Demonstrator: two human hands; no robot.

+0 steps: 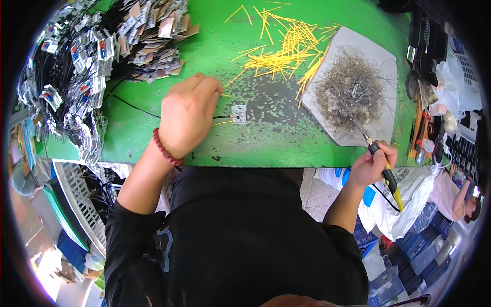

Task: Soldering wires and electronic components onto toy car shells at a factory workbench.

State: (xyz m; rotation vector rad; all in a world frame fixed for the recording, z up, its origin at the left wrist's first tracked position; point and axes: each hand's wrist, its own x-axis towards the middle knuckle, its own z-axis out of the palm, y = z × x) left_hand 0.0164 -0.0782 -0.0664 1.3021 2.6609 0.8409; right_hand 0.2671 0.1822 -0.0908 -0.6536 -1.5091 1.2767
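My right hand (pixel 372 165) grips a soldering iron (pixel 390 180) with a yellow and black handle. Its metal tip points to the far left, over grey debris on a pale slab (pixel 337 48). On the green table my left hand (pixel 188 110), with a red bead bracelet, is closed, fingers bent. A short yellow wire (pixel 225 95) sticks out at its fingertips; the grip itself is partly hidden. Just right of this hand lies a small silvery board (pixel 239 114). A black cable (pixel 134 106) and another yellow wire (pixel 221 123) run to it, both partly under my left hand.
Loose yellow wires (pixel 284 53) are heaped at the table's far middle, some against the slab. Many silvery parts with black cables (pixel 84 77) pile up at the left, beside stacked small boards (pixel 153 38). A white plastic bag (pixel 404 204) hangs below the right edge.
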